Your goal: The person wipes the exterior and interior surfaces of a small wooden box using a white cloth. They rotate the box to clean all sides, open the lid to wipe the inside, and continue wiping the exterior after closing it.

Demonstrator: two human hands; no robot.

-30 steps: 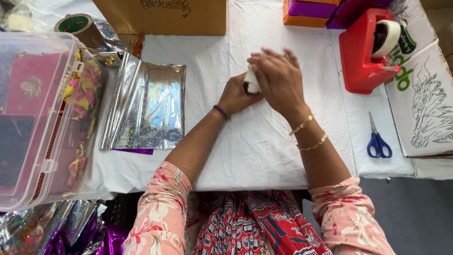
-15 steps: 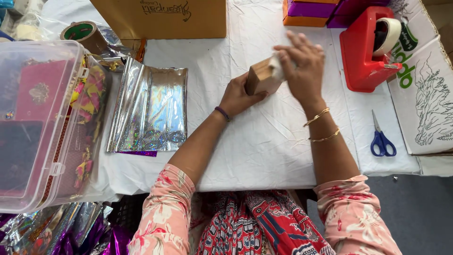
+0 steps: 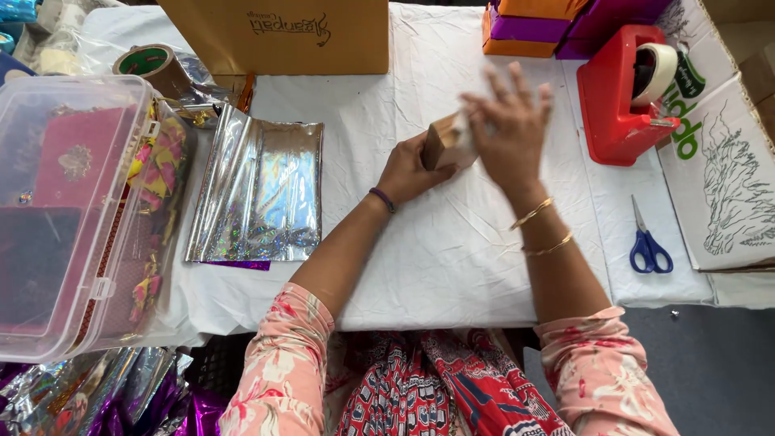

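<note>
My left hand point(image 3: 408, 171) grips a small brown box point(image 3: 445, 142) from its left side, holding it just above the white table cloth point(image 3: 452, 250). My right hand point(image 3: 508, 129) is over the box's right end with fingers spread and blurred, touching a pale piece on the box. A purple band sits on my left wrist and thin gold bangles on my right.
A red tape dispenser point(image 3: 622, 105) stands to the right, blue scissors point(image 3: 647, 242) below it. Shiny silver wrapping sheets point(image 3: 258, 194) lie to the left, beside a clear plastic bin point(image 3: 69, 218). A brown cardboard box point(image 3: 278, 36), a tape roll point(image 3: 149, 66) and purple and orange boxes point(image 3: 537, 23) line the far edge.
Both hands have shifted away from me and to the right with the box. My right hand has opened from covering the box to spread fingers, so the brown box now shows.
</note>
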